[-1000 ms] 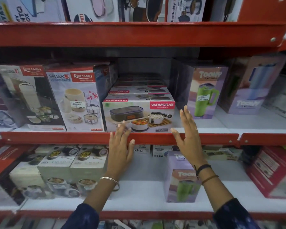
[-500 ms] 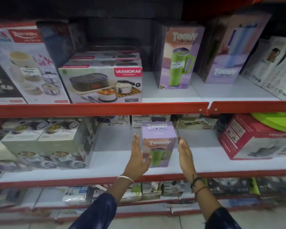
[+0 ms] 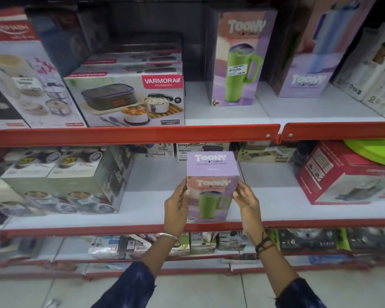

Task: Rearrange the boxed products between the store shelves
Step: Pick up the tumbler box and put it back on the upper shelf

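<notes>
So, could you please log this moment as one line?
hands: left, right | holding: purple tumbler box | place: middle shelf

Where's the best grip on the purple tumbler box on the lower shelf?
Its two narrow side faces, one hand from each side: the purple tumbler box stands upright, tall and slim, front facing out. The left hand and right hand flank it so.

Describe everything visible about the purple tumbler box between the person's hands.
The purple tumbler box is a tall cardboard carton, lilac with a peach band, white brand lettering on top and front, and a green handled tumbler pictured on its face. It stands upright at the front of the middle shelf, closed. The left hand and right hand press its two sides.
</notes>
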A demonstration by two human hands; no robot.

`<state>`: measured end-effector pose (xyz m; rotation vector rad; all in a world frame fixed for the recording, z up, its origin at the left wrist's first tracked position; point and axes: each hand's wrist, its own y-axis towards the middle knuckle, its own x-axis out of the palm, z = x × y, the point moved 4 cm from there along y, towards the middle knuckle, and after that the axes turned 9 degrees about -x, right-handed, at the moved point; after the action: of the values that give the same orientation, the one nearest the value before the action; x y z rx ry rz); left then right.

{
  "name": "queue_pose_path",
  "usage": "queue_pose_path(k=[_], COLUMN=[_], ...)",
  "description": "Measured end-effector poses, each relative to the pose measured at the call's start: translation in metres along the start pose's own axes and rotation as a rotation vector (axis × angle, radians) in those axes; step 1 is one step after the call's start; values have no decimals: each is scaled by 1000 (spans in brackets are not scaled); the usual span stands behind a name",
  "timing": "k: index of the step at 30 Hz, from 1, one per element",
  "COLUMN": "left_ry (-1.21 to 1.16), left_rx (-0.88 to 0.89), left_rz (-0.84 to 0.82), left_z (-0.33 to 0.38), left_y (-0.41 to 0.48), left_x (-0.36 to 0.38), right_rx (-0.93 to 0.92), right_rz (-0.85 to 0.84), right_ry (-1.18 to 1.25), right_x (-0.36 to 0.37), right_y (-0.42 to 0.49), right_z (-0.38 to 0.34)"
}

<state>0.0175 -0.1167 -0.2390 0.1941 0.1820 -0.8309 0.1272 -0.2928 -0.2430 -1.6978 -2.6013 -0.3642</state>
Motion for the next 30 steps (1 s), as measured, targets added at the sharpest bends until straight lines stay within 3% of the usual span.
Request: queue_pose_path(k=[9, 26, 30], left_ry=[-77, -62, -109], left_rx=[98, 147, 295], left_rz=[214, 192, 99], left_z=[85, 138, 181], left_y=[-14, -10, -8], left_x=[-49, -72, -66], right_rx=[-259, -380, -481], right_rz=[61, 96, 109], right_ry=[-2, -51, -40], right_x=[21, 30, 27], right_y=[-9, -8, -1], right_z=[-89, -137, -176])
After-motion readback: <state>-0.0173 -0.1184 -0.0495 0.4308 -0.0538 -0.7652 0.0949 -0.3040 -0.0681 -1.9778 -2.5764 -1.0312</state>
